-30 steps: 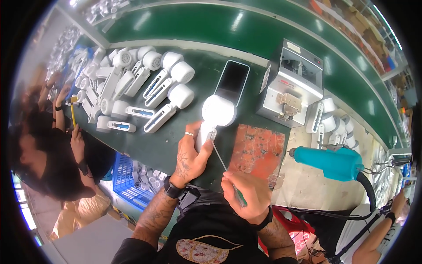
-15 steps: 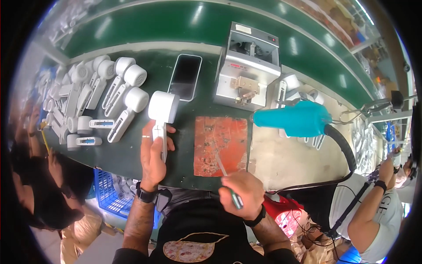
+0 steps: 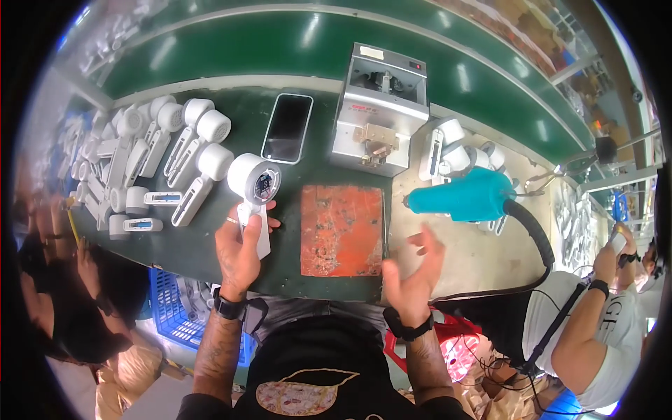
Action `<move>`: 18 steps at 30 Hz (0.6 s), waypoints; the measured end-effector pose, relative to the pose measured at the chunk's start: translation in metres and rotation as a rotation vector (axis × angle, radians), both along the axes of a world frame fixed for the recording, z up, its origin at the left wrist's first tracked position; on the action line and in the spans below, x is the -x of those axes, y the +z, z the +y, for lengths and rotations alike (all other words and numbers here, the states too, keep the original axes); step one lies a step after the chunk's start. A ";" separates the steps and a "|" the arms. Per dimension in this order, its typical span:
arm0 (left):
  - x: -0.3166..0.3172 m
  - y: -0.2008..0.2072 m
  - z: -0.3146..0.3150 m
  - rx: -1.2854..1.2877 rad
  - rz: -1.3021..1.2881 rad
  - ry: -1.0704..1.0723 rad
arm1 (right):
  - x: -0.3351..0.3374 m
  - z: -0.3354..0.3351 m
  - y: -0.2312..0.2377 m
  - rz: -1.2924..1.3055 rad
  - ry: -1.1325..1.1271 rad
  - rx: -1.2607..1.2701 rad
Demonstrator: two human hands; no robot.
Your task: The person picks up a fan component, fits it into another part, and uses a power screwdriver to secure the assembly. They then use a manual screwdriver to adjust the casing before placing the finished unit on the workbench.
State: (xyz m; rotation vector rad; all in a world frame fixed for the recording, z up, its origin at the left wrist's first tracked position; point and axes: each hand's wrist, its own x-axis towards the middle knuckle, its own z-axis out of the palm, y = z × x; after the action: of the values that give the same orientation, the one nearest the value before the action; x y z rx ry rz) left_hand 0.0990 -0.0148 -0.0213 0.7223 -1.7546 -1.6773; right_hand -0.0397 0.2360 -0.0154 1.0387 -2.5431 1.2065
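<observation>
My left hand (image 3: 239,245) is wrapped round the handle of a white handheld fan (image 3: 246,176), holding it upright over the dark green table. The round end of its head is turned to the right and lets a small circuit board show inside. My right hand (image 3: 414,269) is empty, slightly blurred, its fingers spread, just right of a worn red board (image 3: 341,231). A thin dark rod (image 3: 385,224) lies along that board's right edge; its kind is hard to make out. Nearest to my right fingers hangs a teal power tool (image 3: 462,196) with a black cord.
Several white fans and fan parts (image 3: 140,150) crowd the table's left side. A phone (image 3: 288,129) lies behind the board, beside a grey metal machine (image 3: 381,115). More white fans (image 3: 455,150) stand on the beige mat (image 3: 448,259). Co-workers sit on both sides; a blue crate (image 3: 171,308) is below.
My right hand has let go of the slim green-handled tool and opened, moving up and right. The fan in my left hand has turned, bringing its circuit board into sight.
</observation>
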 end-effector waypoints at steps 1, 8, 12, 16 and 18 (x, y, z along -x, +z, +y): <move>-0.003 0.004 0.001 0.011 -0.002 0.016 | 0.005 -0.003 0.001 -0.023 -0.063 0.158; 0.005 0.048 0.016 0.429 -0.176 -0.276 | 0.041 -0.040 0.051 -0.264 0.097 0.605; 0.024 0.049 0.025 0.619 -0.055 -0.337 | 0.039 -0.037 0.052 -0.388 0.043 0.688; 0.059 0.055 0.034 1.034 -0.121 -0.449 | 0.032 -0.009 0.051 -0.340 0.074 0.636; 0.075 0.044 0.038 1.218 -0.162 -0.522 | 0.033 0.002 0.048 -0.385 0.075 0.657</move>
State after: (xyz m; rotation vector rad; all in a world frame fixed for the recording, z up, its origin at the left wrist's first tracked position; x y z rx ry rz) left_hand 0.0237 0.0231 0.0225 -0.1919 -2.7158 -0.4934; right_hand -0.0727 0.2384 0.0327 0.7949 -2.0590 2.2282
